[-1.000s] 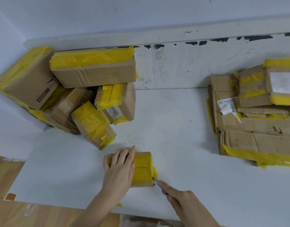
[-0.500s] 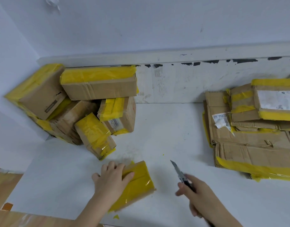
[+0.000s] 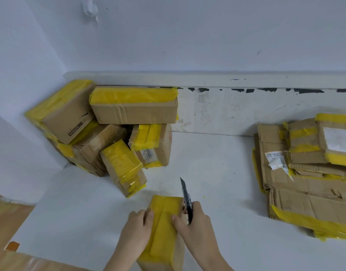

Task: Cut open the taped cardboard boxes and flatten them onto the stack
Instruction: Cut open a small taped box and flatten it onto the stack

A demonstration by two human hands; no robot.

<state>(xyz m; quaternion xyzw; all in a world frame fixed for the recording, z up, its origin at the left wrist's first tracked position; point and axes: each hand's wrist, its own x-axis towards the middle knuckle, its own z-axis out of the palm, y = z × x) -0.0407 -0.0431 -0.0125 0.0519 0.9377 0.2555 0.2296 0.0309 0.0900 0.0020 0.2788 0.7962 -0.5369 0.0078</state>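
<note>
Small taped box (image 3: 164, 229) lying lengthwise on white surface (image 3: 217, 173), near front edge, between my two hands. Left hand (image 3: 137, 229) gripping its left side, fingers (image 3: 148, 218) curling over yellow-taped top. Right hand (image 3: 195, 223) clenching around knife (image 3: 186, 200), thumb touching box top; blade pointing away from me, alongside box's right edge. Pile of taped boxes (image 3: 109, 132) sitting in far left corner. Stack of flattened cardboard (image 3: 308, 182) lying at right.

Pile of yellow-taped cardboard boxes (image 3: 109, 133) back-left on white table (image 3: 217, 163), flattened cardboard stack (image 3: 305, 182) right, small yellow-taped box (image 3: 164, 227) front-centre btwn hands.
</note>
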